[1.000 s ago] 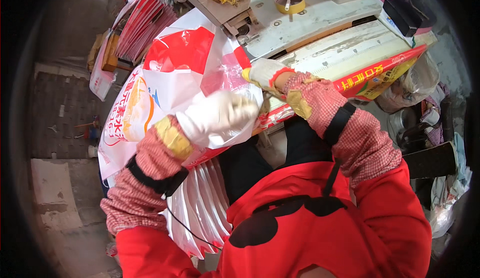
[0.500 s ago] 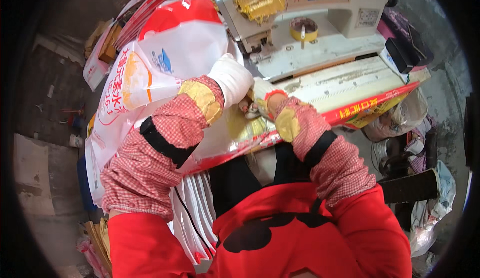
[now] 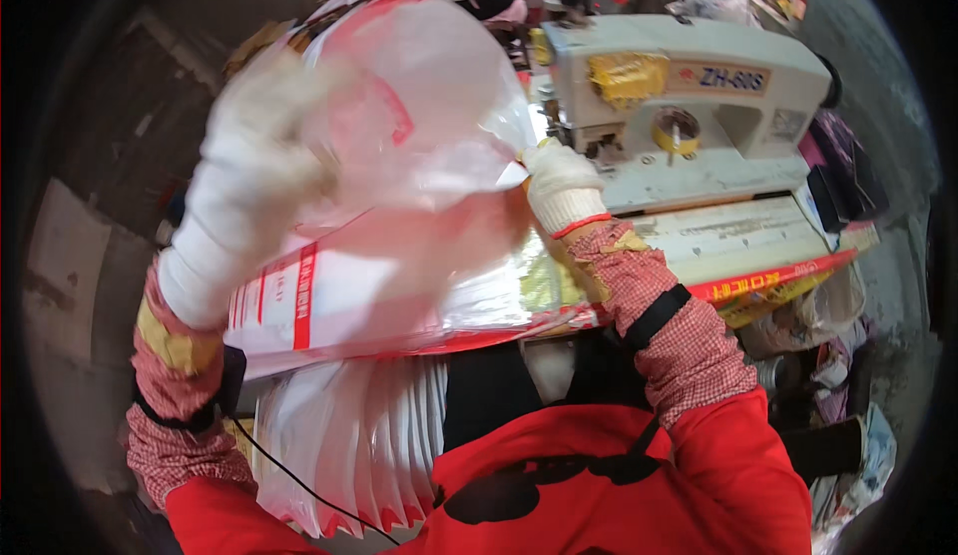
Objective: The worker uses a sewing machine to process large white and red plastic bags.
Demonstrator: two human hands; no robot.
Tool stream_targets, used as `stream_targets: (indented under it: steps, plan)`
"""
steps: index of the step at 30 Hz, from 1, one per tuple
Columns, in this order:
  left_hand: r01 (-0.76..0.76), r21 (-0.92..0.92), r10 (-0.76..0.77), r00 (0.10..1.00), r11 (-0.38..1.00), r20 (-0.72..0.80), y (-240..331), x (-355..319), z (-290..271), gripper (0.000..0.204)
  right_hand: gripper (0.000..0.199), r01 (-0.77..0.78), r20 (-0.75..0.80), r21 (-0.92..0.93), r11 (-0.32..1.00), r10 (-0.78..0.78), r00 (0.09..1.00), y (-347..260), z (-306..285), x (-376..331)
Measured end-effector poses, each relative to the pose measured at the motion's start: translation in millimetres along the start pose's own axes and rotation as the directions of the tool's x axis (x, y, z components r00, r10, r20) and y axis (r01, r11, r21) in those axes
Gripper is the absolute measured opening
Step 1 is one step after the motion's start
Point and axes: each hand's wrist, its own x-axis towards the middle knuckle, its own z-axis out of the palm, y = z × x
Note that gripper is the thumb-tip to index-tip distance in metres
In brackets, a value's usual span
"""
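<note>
My left hand (image 3: 254, 171), in a white glove, is raised at upper left and blurred, gripping a large white and red plastic sack (image 3: 419, 146) that arcs over the work surface. My right hand (image 3: 561, 181), also gloved in white, pinches the sack's edge close to the needle area of a cream industrial sewing machine (image 3: 689, 86). Both forearms wear red-checked sleeve covers. The sack's lower part (image 3: 329, 300) lies across the table in front of me.
A stack of white sacks with red tips (image 3: 349, 445) hangs by my left side. The machine table (image 3: 738, 236) has a red and yellow printed strip along its front edge (image 3: 788, 280). Bags and clutter (image 3: 828, 335) sit at right.
My left hand has swung up and to the left, lifting and flipping the sack. My right hand stays at the sack's edge by the machine. My view has tilted up toward the machine.
</note>
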Motion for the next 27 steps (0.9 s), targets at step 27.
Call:
stream_targets:
  steps: [27]
  plan:
    - [0.549, 0.433, -0.499, 0.835, 0.715, -0.234, -156.9, -215.7, 69.4, 0.026, 0.018, 0.541, -0.544, 0.216, 0.812, -0.36, 0.758, 4.0, -56.1, -170.6]
